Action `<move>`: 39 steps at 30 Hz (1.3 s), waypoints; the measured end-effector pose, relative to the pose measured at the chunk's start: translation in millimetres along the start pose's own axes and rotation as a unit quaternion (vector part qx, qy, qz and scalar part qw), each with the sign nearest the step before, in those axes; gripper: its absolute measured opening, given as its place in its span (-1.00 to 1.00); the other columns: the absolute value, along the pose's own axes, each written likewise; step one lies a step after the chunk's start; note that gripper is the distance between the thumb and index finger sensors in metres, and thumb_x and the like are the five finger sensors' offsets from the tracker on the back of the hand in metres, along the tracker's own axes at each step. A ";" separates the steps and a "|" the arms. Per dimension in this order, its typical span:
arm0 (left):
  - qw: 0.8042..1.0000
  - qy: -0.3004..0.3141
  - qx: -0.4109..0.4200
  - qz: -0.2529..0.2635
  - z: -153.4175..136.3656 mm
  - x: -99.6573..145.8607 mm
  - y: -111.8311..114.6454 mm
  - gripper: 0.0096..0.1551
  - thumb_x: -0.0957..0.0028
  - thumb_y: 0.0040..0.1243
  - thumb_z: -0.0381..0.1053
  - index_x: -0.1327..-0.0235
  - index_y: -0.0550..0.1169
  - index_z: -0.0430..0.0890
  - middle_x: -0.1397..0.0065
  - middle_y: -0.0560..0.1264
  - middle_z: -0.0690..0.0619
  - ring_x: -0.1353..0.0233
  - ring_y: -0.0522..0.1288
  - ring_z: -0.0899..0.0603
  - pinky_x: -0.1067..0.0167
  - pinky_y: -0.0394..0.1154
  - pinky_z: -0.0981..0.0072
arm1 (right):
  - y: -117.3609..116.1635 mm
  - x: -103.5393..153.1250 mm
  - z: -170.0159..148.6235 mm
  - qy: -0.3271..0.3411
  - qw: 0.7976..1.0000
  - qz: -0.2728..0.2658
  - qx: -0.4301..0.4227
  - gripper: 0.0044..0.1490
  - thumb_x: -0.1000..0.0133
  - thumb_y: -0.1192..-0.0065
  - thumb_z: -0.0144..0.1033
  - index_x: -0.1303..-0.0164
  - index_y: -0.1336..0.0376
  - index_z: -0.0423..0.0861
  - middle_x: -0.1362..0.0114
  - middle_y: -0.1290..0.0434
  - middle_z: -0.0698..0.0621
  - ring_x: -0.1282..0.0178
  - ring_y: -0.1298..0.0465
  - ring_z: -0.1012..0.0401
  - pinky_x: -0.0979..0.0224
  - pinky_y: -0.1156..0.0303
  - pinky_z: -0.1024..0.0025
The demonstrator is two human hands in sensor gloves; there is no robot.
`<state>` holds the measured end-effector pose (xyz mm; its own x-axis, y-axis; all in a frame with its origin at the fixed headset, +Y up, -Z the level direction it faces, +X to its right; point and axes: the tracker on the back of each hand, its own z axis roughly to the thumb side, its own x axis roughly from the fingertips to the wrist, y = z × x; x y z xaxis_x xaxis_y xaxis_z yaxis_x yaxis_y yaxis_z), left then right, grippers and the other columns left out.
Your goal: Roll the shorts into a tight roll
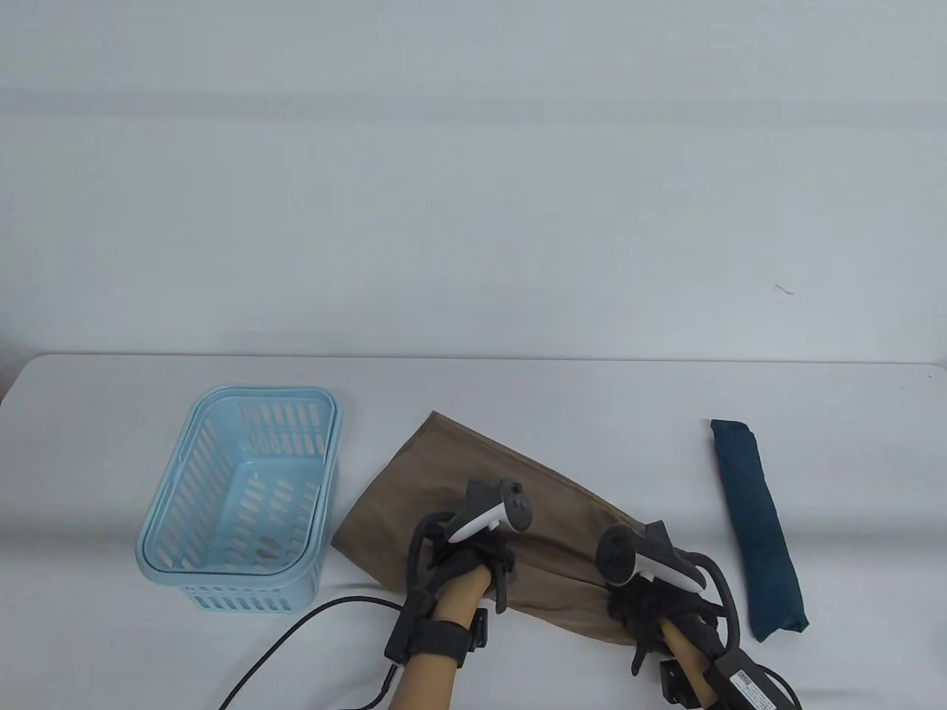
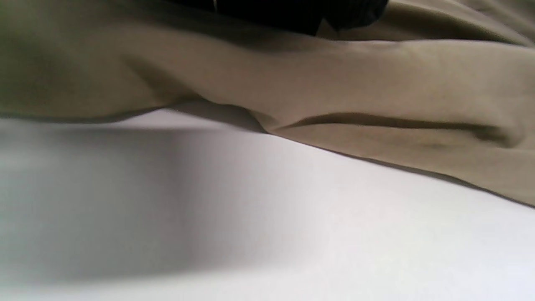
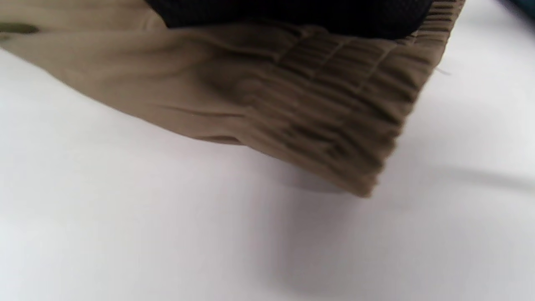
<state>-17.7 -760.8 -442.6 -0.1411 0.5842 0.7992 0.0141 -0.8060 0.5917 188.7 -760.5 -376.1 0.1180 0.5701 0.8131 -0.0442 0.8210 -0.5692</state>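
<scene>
White surface (image 1: 518,384) carried the brown shorts (image 1: 444,473), folded flat. Your left hand (image 1: 473,555) and right hand (image 1: 651,599) gripped the near edge, starting the roll; next, tuck tightly.

A white table (image 1: 518,384) stands against a plain pale wall (image 1: 473,163) under soft even light.

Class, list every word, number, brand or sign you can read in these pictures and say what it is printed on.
No text can be read in any view.
A white label on the black unit at the right wrist carries print, too small to read.
The basket, brown shorts and dark blue roll show no writing.
</scene>
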 end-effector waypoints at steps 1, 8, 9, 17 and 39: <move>1.000 -0.002 -0.004 0.003 1.8 -2.8 -1.5 -0.39 -0.19 -0.09 0.09 -0.46 0.32 -0.13 -0.62 0.18 -0.14 -0.61 0.17 -0.42 -0.41 -0.05 -0.46 | -1.0 1.5 1.9 0.004 1.000 0.002 0.000 -0.31 -0.18 0.02 -0.19 -0.51 -0.05 -0.15 -0.53 -0.10 -0.21 -0.43 -0.14 -0.12 -0.49 -0.13 -0.04; 1.000 -0.013 -0.021 -0.003 11.6 -19.8 -12.6 -0.42 -0.19 -0.09 0.09 -0.39 0.35 -0.18 -0.60 0.19 -0.18 -0.60 0.18 -0.44 -0.41 -0.05 -0.47 | -6.4 7.4 11.8 0.025 1.000 0.001 -0.001 -0.29 -0.17 0.02 -0.16 -0.51 -0.04 -0.17 -0.50 -0.12 -0.23 -0.36 -0.19 -0.10 -0.44 -0.16 -0.02; 1.000 -0.015 -0.026 -0.005 13.2 -21.4 -13.9 -0.42 -0.19 -0.09 0.09 -0.38 0.35 -0.18 -0.60 0.19 -0.18 -0.61 0.17 -0.44 -0.41 -0.05 -0.47 | -6.8 7.8 12.3 0.027 1.000 0.000 -0.005 -0.29 -0.18 0.02 -0.16 -0.50 -0.04 -0.17 -0.49 -0.12 -0.24 -0.35 -0.20 -0.09 -0.44 -0.16 -0.02; 0.997 -0.034 -0.062 -0.036 30.3 -44.4 -22.5 -0.45 -0.20 -0.06 0.06 -0.34 0.27 -0.20 -0.63 0.06 -0.19 -0.63 0.07 -0.45 -0.41 -0.09 -0.50 | -9.0 5.1 15.2 0.068 0.996 0.000 -0.051 -0.30 -0.17 0.02 -0.13 -0.48 -0.08 -0.18 -0.42 -0.17 -0.25 -0.24 -0.27 -0.04 -0.34 -0.23 0.06; 0.978 -0.081 -0.194 0.003 67.3 -86.6 -25.2 -0.32 -0.12 0.00 -0.11 -0.40 -0.01 -0.08 -0.67 -0.12 -0.23 -0.67 -0.08 -0.44 -0.45 -0.12 -0.49 | -4.0 -19.5 48.4 0.123 0.980 0.026 -0.152 -0.29 -0.17 0.01 -0.13 -0.43 -0.08 -0.27 -0.27 -0.20 -0.32 0.00 -0.41 0.11 -0.09 -0.40 0.24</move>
<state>60.7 -784.7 -519.7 0.0160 0.5610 0.8277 -0.3668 -0.7668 0.5268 138.6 -773.4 -383.8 0.3611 0.5546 0.7496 0.2374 0.7227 -0.6491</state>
